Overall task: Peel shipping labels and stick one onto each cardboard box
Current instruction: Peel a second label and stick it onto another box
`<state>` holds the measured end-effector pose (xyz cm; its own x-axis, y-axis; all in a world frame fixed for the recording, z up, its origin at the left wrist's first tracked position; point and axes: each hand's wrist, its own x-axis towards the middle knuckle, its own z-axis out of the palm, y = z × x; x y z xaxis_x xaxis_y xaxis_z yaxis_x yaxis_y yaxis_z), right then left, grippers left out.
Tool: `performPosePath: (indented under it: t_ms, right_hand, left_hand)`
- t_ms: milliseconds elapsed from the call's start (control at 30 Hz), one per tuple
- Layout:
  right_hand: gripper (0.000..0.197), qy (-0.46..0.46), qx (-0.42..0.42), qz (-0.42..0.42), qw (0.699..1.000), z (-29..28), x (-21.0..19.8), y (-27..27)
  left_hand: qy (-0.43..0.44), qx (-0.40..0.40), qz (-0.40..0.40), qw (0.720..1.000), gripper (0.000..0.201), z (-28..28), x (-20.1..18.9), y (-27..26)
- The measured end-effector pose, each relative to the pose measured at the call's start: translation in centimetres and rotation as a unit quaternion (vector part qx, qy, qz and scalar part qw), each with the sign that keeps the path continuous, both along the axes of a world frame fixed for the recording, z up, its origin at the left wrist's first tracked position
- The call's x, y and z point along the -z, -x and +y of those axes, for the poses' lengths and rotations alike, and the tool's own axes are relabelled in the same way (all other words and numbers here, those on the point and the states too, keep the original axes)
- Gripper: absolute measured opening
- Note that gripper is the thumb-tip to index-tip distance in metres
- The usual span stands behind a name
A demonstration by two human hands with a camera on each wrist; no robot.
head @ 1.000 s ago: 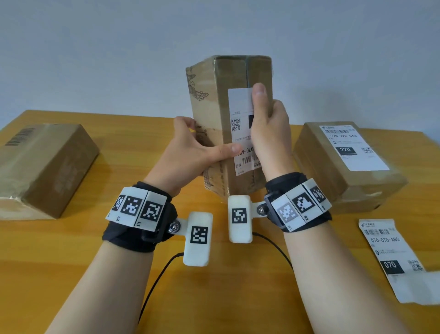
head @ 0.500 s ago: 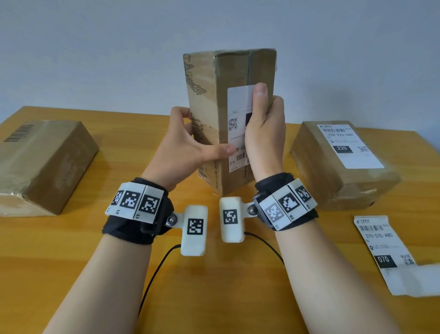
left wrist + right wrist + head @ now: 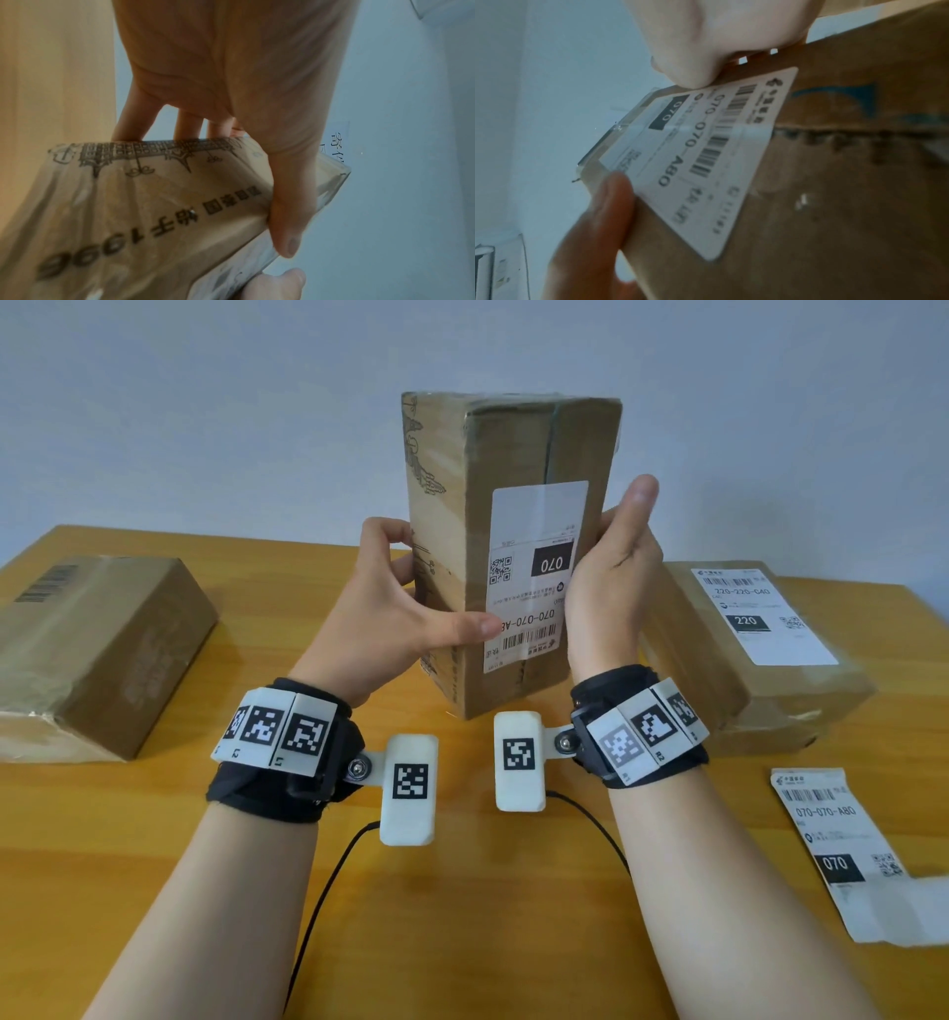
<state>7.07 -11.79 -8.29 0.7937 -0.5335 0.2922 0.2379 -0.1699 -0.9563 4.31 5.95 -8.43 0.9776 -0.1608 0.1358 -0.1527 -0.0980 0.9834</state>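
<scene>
Left hand (image 3: pixel 390 613) clasped round upright box (image 3: pixel 513 546) above table (image 3: pixel 462 916), thumb across label (image 3: pixel 534 572) reading "070-070-A80"; right hand (image 3: pixel 611 588) gripped on box's right edge. Labelled box (image 3: pixel 760 639) seen right of it, plain box (image 3: pixel 97 649) left, loose label strip (image 3: pixel 842 850) near right.
Left wrist: "1996" printed on box side (image 3: pixel 144 213).
Right wrist: barcode, "070" read on label (image 3: pixel 706 154).

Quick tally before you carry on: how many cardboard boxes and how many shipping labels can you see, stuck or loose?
Cardboard boxes: 3 (upright box, box on the right, box on the left)
Labels stuck on boxes: 2 (070 label, 220 label)
Loose labels on the table: 1 (loose label)
Total: 6
</scene>
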Motion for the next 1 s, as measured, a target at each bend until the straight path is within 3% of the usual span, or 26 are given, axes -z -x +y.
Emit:
performPosePath:
  t_ms: [100,233,433,667,933,1000]
  right_hand:
    - [0.062,-0.033,-0.045,0.039,0.998,0.2,-0.4,0.3]
    - [0.037,0.011,-0.084,0.03,0.996,1.4,-0.4,0.8]
    - [0.041,0.069,-0.051,-0.009,0.996,1.6,0.5,0.4]
    - [0.028,0.06,-0.007,-0.038,0.997,0.7,0.3,0.2]
    - [0.052,0.052,-0.04,0.032,0.997,0.6,-0.1,0.2]
    - [0.047,0.06,-0.062,0.033,0.996,1.0,-0.4,0.4]
  left_hand:
    - [0.005,-0.019,-0.003,1.0,0.097,-0.7,-0.1,0.0]
    - [0.019,-0.044,-0.007,0.999,0.09,-1.3,-0.2,0.1]
    - [0.036,-0.055,0.007,0.998,0.085,-1.7,-0.4,0.3]
    - [0.047,-0.05,0.012,0.998,0.088,-1.3,-0.6,0.3]
    - [0.078,-0.092,0.003,0.993,0.083,-0.8,-0.5,-0.2]
    - [0.08,-0.102,0.001,0.992,0.081,-1.1,-0.2,-0.3]
